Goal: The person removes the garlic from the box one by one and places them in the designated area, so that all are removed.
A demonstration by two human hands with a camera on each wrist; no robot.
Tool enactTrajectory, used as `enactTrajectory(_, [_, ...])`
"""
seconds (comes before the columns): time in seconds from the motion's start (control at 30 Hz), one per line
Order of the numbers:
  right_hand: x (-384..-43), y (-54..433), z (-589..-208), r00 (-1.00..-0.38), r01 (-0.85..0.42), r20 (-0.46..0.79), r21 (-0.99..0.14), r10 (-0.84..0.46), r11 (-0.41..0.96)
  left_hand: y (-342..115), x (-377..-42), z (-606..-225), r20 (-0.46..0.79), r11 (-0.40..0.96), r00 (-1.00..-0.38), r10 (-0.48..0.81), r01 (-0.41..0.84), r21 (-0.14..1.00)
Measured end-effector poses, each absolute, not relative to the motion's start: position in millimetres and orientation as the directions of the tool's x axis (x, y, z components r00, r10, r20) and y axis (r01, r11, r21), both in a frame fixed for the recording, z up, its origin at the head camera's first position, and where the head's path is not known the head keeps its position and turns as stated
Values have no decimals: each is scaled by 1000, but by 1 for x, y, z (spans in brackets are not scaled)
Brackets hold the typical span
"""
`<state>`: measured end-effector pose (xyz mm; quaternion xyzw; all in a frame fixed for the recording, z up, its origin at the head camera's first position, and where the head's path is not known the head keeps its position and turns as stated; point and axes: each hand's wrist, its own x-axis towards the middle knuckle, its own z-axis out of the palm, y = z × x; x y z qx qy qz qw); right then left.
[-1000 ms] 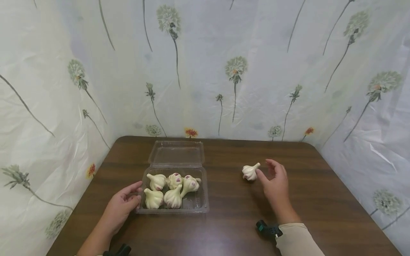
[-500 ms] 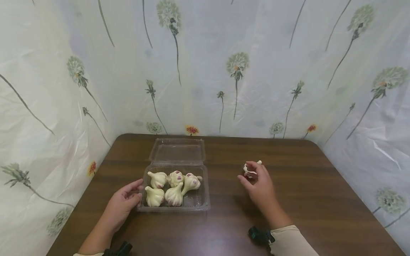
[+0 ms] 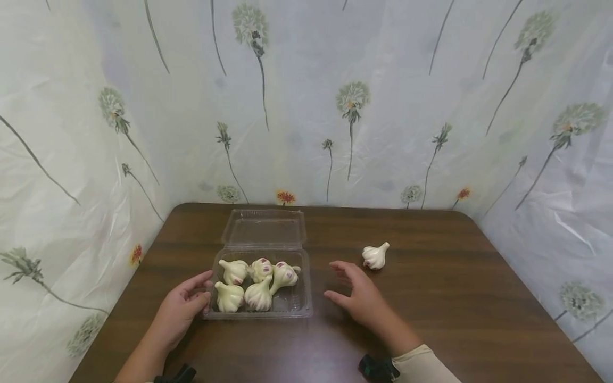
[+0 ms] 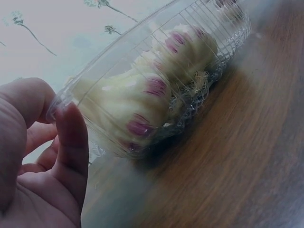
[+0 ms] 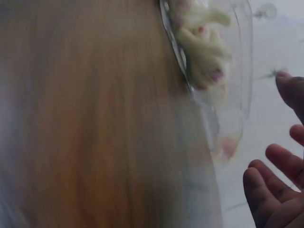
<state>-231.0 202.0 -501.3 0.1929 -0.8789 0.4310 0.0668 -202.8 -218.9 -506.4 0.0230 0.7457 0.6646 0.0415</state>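
Observation:
A clear plastic clamshell container (image 3: 298, 304) lies on the table with its lid (image 3: 264, 229) folded back. Inside are several white garlic bulbs (image 3: 230, 298) with purple marks. At its left side, my left hand (image 3: 178, 307) pinches the rim between thumb and finger; the left wrist view shows this grip on the rim (image 4: 61, 107) up close. A single garlic bulb (image 3: 375, 257) lies apart on the table to the right. My right hand (image 3: 361, 296) holds nothing, its fingers spread, between the container and that bulb. In the right wrist view, its fingers (image 5: 261, 187) appear apart from the container.
The brown wooden table (image 3: 460, 298) has rounded far corners. A pale curtain (image 3: 306, 106) printed with flowers hangs behind it and at both sides. Dark devices are strapped at both wrists, such as the right wrist device (image 3: 377, 368).
My right hand has moved left, past the single garlic bulb and toward the container, without taking that bulb. My left hand and the container have stayed in place.

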Motion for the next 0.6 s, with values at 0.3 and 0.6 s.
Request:
enactTrajectory(0.3, [-229, 181, -500, -896, -423, 263, -747, -357, 513, -220, -202, -507, -35, 114, -996, 81, -26, 993])
enactTrajectory(0.6, [-234, 154, -480, -890, -440, 261, -711, -375, 549, -220, -202, -506, -37, 116, -996, 80, -28, 993])
